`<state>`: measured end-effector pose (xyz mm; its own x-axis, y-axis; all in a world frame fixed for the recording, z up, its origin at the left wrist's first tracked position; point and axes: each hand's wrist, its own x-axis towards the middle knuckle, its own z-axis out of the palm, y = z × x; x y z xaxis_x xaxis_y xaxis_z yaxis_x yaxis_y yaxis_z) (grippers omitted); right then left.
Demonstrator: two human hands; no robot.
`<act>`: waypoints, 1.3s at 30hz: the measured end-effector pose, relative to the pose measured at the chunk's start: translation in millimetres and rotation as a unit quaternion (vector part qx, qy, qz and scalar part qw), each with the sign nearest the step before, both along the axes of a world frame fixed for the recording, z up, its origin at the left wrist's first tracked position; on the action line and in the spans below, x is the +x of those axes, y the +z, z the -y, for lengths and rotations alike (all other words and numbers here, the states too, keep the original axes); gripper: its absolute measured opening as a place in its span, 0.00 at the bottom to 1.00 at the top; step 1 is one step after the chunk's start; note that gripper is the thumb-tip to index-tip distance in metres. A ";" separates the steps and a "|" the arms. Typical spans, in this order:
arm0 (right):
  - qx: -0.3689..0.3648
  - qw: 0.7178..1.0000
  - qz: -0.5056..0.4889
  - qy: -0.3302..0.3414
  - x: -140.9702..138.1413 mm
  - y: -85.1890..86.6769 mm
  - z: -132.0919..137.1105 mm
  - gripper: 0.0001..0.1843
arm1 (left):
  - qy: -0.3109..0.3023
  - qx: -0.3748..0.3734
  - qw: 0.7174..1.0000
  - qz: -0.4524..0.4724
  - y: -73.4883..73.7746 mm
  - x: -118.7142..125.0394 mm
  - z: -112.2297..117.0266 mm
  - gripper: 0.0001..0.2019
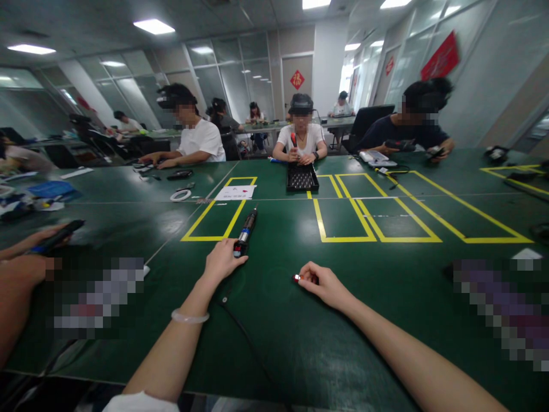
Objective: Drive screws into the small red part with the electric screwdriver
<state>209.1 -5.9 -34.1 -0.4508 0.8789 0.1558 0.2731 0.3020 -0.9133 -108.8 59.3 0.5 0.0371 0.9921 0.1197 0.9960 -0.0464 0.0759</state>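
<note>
My left hand (221,263) is closed round the rear end of an electric screwdriver (246,228). The tool has a dark body with silver and blue bands, and its thin tip points away from me. To the right, my right hand (325,284) pinches a small red item with a bright end (296,278); fingers cover most of it, so its kind is unclear. A black cable (240,325) lies on the table between my forearms, its small round end (224,299) just below my left hand.
Yellow tape rectangles (347,239) mark the green table (274,360). A white paper sheet (236,193) lies ahead on the left. Across from me, a person holds a red-handled tool over a black tray (302,188). Another person's hand (40,237) grips a dark tool at left.
</note>
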 end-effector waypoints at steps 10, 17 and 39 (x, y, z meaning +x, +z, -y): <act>0.054 0.997 0.045 -0.026 1.5 -3.3 -0.8 0.06 | -0.181 -0.006 0.982 0.051 0.1 91.8 39.9 0.28; 0.093 0.990 0.099 -0.035 -1.7 -4.9 0.2 0.05 | -0.244 -0.038 0.965 0.089 4.3 111.8 56.9 0.27; 0.168 0.979 0.116 0.000 -0.3 -1.0 4.9 0.03 | -0.258 -0.012 0.965 0.042 -5.9 129.5 68.1 0.29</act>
